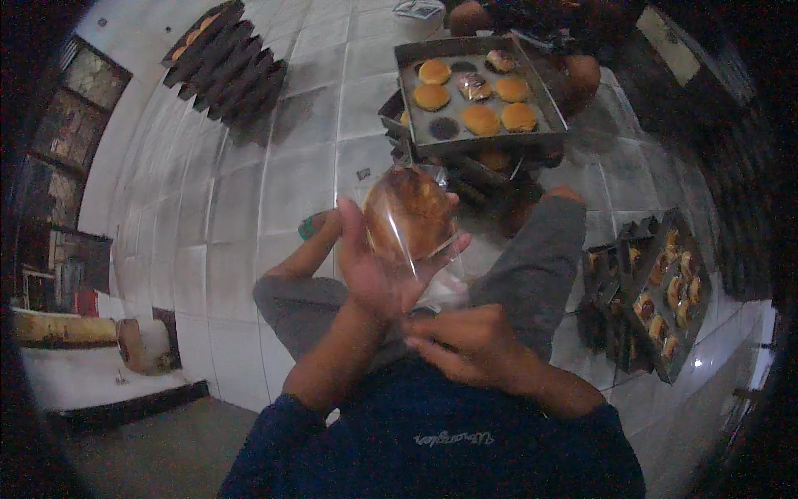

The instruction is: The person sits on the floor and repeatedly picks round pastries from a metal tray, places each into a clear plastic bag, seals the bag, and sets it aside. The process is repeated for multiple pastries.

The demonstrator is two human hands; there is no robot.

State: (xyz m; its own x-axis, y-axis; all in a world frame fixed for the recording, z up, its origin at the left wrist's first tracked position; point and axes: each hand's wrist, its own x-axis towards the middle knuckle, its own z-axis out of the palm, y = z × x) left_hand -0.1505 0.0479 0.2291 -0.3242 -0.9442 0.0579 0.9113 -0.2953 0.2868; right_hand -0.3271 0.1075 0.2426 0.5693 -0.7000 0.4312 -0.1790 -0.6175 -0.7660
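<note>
A round browned bun (pixel 405 208) lies inside a clear plastic bag (pixel 445 293), whose film shines over the crust. Cradling it from below is my left hand (pixel 378 279), with its fingers curved up around the bun's sides. Close to my left wrist, my right hand (pixel 470 343) is closed, thumb and fingers pressed together near the lower end of the bag. Whatever sits in that pinch is hidden. Beyond the bun, a dark metal tray (pixel 490 146) carries several golden buns, some of them in clear wrapping.
More trays are stacked under that one. Other tray stacks stand on the tiled floor (pixel 233 195): a dark stack (pixel 224 71) at far left and a stack with filled pastries (pixel 665 291) at right. Another person's leg (pixel 582 79) is beside the far tray. My legs are folded beneath my arms.
</note>
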